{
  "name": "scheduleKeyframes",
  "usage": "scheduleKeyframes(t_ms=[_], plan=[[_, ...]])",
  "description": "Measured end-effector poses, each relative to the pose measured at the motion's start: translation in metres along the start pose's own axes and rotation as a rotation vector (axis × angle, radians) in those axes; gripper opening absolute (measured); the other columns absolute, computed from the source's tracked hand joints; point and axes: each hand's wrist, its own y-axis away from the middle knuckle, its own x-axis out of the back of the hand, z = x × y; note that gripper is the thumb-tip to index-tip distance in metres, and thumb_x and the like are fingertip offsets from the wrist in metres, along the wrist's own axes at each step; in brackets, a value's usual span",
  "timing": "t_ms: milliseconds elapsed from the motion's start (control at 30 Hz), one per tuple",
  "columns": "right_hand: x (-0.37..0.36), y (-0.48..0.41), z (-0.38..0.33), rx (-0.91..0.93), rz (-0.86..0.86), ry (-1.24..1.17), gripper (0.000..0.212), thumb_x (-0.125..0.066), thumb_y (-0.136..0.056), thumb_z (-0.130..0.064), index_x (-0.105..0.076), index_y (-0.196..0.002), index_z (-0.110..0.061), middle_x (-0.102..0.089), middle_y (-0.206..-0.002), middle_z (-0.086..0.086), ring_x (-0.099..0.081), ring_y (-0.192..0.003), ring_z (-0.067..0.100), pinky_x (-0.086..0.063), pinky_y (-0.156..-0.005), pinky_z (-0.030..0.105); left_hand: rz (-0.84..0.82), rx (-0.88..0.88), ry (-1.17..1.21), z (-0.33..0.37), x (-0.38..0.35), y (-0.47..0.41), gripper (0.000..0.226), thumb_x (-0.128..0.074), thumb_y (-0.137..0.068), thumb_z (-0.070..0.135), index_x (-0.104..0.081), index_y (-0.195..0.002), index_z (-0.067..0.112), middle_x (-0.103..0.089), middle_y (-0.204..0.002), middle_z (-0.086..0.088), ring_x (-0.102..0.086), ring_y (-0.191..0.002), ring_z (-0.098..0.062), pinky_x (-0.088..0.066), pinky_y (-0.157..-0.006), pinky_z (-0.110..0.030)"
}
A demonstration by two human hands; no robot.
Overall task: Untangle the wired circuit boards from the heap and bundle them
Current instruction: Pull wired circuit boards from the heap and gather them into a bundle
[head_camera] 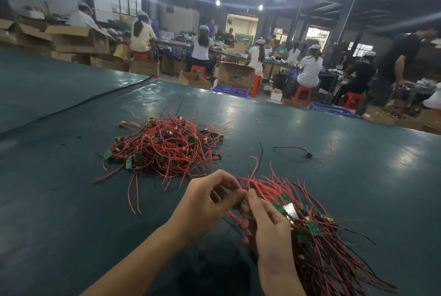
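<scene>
Both bare hands work close to the near edge of the table (pixel 71 200). Left hand (pixel 205 205) and right hand (pixel 269 229) meet fingertip to fingertip, pinching one small green circuit board (pixel 238 204) between them. Right hand also clasps the bundle (pixel 317 236) of wired boards against its palm; that bundle fans out to the right and toward the near edge, red and black leads trailing past the wrist.

Count: two groupings of wired boards, plus one loose unit. The heap (pixel 164 145), a tangled mound of red wire with green boards and yellow and blue components, sits mid-table, beyond and left of the hands, apart from them. The stray wired component (pixel 306 154) lies alone to the right of the heap, well apart from both groupings.

Dark green covering spans the table; a seam (pixel 78 102) runs diagonally across the far left. Open surface remains left of the hands and right of the bundle. The far edge borders a workshop aisle with cardboard boxes (pixel 235 75) and seated workers (pixel 307 69).
</scene>
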Motion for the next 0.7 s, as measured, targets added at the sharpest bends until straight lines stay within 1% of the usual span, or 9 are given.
scheduleKeyframes(t_ms=[100,200,267,333,433,533,600,633,700], plan=[[0.000,-0.001,0.001,-0.009,-0.006,0.012,0.014,-0.067,-0.087,-0.021,-0.071,-0.084,-0.008,-0.062,-0.060,0.002,-0.053,-0.045,0.009,-0.037,-0.035,0.021,-0.014,-0.025,-0.008,0.001,0.000,0.001,0.012,-0.070,-0.087,0.028,-0.064,-0.097,0.028,-0.071,-0.083,0.012,-0.068,-0.069,-0.010,-0.053,-0.061,-0.023],[-0.001,-0.001,0.004,0.003,0.012,0.029,0.009,-0.066,-0.089,-0.019,-0.069,-0.095,-0.012,-0.070,-0.069,0.003,-0.063,-0.053,0.010,-0.042,-0.037,0.022,-0.027,-0.056,-0.042,0.001,-0.003,0.004,0.025,-0.065,-0.091,0.021,-0.061,-0.115,0.029,-0.074,-0.091,0.013,-0.071,-0.077,-0.006,-0.055,-0.065,-0.027],[0.000,-0.002,0.005,0.018,0.051,0.014,0.006,-0.067,-0.088,-0.020,-0.070,-0.093,-0.018,-0.075,-0.078,0.004,-0.071,-0.064,0.015,-0.048,-0.042,0.024,-0.038,-0.074,-0.063,0.003,-0.005,0.006,0.032,-0.058,-0.096,0.020,-0.057,-0.126,0.031,-0.074,-0.098,0.014,-0.070,-0.085,-0.005,-0.056,-0.071,-0.032],[0.002,-0.003,0.005,0.044,0.103,-0.008,0.004,-0.068,-0.087,-0.019,-0.073,-0.087,-0.019,-0.075,-0.080,0.006,-0.072,-0.070,0.018,-0.052,-0.047,0.026,-0.056,-0.092,-0.058,0.007,-0.008,0.008,0.034,-0.053,-0.098,0.020,-0.054,-0.129,0.031,-0.072,-0.105,0.015,-0.069,-0.092,-0.005,-0.056,-0.076,-0.033],[0.006,-0.004,0.002,0.082,0.141,-0.042,0.006,-0.067,-0.088,-0.016,-0.072,-0.086,-0.013,-0.074,-0.073,0.006,-0.071,-0.066,0.015,-0.052,-0.046,0.023,-0.029,-0.157,-0.098,0.012,-0.011,0.009,0.022,-0.059,-0.091,0.011,-0.059,-0.111,0.021,-0.070,-0.101,0.010,-0.067,-0.090,-0.010,-0.054,-0.072,-0.037],[0.007,-0.004,0.001,0.120,0.184,-0.117,0.007,-0.066,-0.089,-0.011,-0.069,-0.082,-0.010,-0.072,-0.065,0.002,-0.068,-0.057,0.010,-0.051,-0.043,0.022,0.029,-0.372,-0.244,0.017,-0.012,0.010,0.004,-0.065,-0.083,0.009,-0.061,-0.084,0.009,-0.064,-0.085,0.002,-0.060,-0.074,-0.016,-0.049,-0.064,-0.036],[0.009,-0.007,0.002,0.146,0.229,-0.141,0.010,-0.066,-0.088,-0.008,-0.068,-0.079,-0.010,-0.070,-0.061,-0.001,-0.065,-0.054,0.006,-0.050,-0.044,0.019,-0.046,-0.439,-0.325,0.020,-0.015,0.013,0.011,-0.065,-0.084,0.018,-0.062,-0.077,0.011,-0.060,-0.074,0.005,-0.053,-0.064,-0.014,-0.043,-0.059,-0.030],[0.010,-0.009,0.002,0.166,0.259,-0.131,0.011,-0.066,-0.088,-0.007,-0.068,-0.078,-0.010,-0.070,-0.060,-0.003,-0.065,-0.053,0.005,-0.050,-0.046,0.016,-0.133,-0.381,-0.295,0.022,-0.019,0.015,0.015,-0.062,-0.087,0.024,-0.062,-0.076,0.013,-0.059,-0.070,0.006,-0.050,-0.060,-0.013,-0.042,-0.057,-0.028],[0.012,-0.012,0.003,0.205,0.306,-0.118,0.014,-0.066,-0.089,-0.005,-0.068,-0.077,-0.012,-0.071,-0.061,-0.005,-0.065,-0.058,0.006,-0.053,-0.053,0.015,-0.306,-0.101,-0.113,0.027,-0.028,0.019,0.030,-0.050,-0.094,0.040,-0.056,-0.074,0.019,-0.054,-0.063,0.007,-0.045,-0.055,-0.010,-0.040,-0.054,-0.029]])
